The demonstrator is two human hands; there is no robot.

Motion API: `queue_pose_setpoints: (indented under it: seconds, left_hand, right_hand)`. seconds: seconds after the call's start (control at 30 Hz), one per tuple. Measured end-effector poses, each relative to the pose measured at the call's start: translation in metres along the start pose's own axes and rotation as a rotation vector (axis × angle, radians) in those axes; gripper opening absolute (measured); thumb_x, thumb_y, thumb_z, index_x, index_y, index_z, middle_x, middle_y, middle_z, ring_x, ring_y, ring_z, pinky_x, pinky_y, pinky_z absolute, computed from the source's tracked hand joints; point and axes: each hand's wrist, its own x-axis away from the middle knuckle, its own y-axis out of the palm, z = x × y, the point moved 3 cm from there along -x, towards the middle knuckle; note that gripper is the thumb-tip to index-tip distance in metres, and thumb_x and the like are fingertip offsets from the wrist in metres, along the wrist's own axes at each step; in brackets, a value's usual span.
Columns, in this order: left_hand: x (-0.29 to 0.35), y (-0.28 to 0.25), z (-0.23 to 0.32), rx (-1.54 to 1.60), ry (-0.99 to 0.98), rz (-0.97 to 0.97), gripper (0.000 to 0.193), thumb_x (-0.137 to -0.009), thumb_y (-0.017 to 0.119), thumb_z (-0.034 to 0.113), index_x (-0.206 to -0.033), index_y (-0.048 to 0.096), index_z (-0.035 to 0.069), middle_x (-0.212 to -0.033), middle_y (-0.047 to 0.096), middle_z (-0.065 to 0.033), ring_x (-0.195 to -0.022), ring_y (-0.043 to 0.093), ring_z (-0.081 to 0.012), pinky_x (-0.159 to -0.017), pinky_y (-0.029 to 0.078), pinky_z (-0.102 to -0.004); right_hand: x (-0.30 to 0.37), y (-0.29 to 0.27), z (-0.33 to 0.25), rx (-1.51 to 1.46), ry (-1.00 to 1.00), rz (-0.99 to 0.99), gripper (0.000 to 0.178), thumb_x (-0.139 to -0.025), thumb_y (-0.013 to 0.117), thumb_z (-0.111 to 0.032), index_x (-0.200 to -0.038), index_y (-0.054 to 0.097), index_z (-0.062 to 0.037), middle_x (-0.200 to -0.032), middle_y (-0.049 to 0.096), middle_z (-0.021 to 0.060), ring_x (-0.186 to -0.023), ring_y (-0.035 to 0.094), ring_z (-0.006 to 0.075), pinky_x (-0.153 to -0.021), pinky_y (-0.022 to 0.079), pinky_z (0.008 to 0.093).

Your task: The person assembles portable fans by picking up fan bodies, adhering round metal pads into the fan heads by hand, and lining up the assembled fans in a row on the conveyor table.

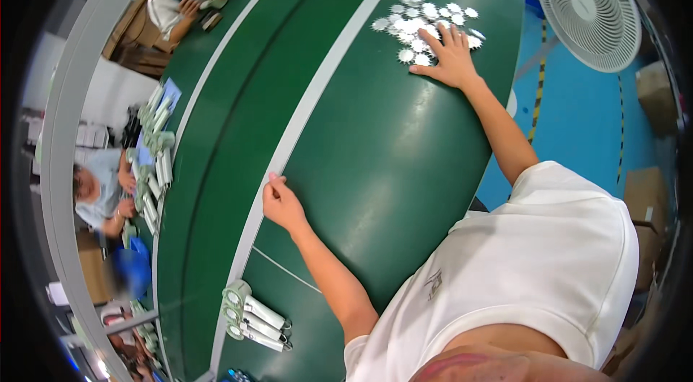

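From where I am standing, the person is working at a long green work surface [375,165]. The toothed silver-white discs [406,55] are lying in one loose cluster at the far end, ahead of the person and to the right.

Right hand [453,61]: resting over the near right side of the cluster, palm down. Its fingers are spreading open and flat; no disc is showing in a grip.

Left hand [283,206]: resting at the pale dividing strip [317,93], well apart from the discs. Its fingers are curling closed toward the thumb; whether they are holding something small, I cannot tell.

Status: handling of the discs appears to be at an early stage. Over a dozen are lying loose, overlapping, in no rows or stacks. No disc is standing sorted apart, so nearly the whole cluster seems to be remaining. Three handheld units [261,324] with pale green heads and white handles are lying side by side at the lower left, untouched; whether they are finished, I cannot tell.
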Motion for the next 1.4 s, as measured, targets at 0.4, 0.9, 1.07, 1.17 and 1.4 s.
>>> queue_pose_setpoints:
  seconds: [0.4,0.9,1.07,1.17,1.4]
  left_hand:
    - [-0.001,-0.003,-0.013,0.033,0.034,0.002,0.048,-0.103,0.058,0.039,-0.082,0.073,-0.001,-0.073,0.070,-0.0062,-0.061,0.055,-0.0147,-0.059,0.044,-0.0303]
    - [0.002,-0.001,-0.008,-0.016,0.058,0.003,0.046,-0.102,0.060,0.040,-0.082,0.074,0.001,-0.071,0.071,-0.0062,-0.060,0.060,-0.0176,-0.057,0.045,-0.0344]
    - [0.002,-0.001,-0.004,0.005,0.060,0.006,0.047,-0.102,0.059,0.040,-0.081,0.073,0.000,-0.070,0.069,-0.0062,-0.062,0.059,-0.0174,-0.059,0.046,-0.0336]
    - [0.001,-0.002,-0.004,0.003,0.072,0.007,0.046,-0.102,0.059,0.039,-0.083,0.073,0.001,-0.073,0.072,-0.0062,-0.063,0.062,-0.0183,-0.059,0.048,-0.0342]
    - [0.001,-0.002,-0.010,0.002,0.070,0.021,0.042,-0.102,0.061,0.036,-0.081,0.074,0.001,-0.073,0.072,-0.0071,-0.063,0.062,-0.0180,-0.060,0.048,-0.0334]
  right_hand:
    - [-0.003,0.009,0.004,-0.587,-0.125,0.203,0.046,-0.084,0.078,-0.038,-0.120,0.065,-0.0126,-0.128,0.058,0.0136,-0.123,0.053,0.0382,-0.101,0.045,0.0490]
    - [-0.055,0.030,-0.030,-0.340,-0.081,0.152,0.040,-0.077,0.076,-0.039,-0.106,0.065,-0.0143,-0.109,0.059,0.0142,-0.106,0.059,0.0337,-0.094,0.047,0.0443]
    - [-0.054,0.033,-0.030,-0.428,-0.079,0.255,0.032,-0.076,0.077,-0.033,-0.091,0.063,-0.0087,-0.097,0.055,0.0143,-0.084,0.061,0.0338,-0.076,0.052,0.0430]
    - [-0.053,0.030,-0.033,-0.435,-0.093,0.283,0.031,-0.081,0.073,-0.033,-0.090,0.062,-0.0067,-0.097,0.055,0.0153,-0.084,0.061,0.0344,-0.076,0.052,0.0449]
    - [-0.051,0.035,-0.023,-0.614,0.128,0.446,0.017,-0.092,0.063,-0.023,-0.095,0.065,-0.0065,-0.105,0.060,0.0162,-0.084,0.065,0.0380,-0.075,0.054,0.0473]
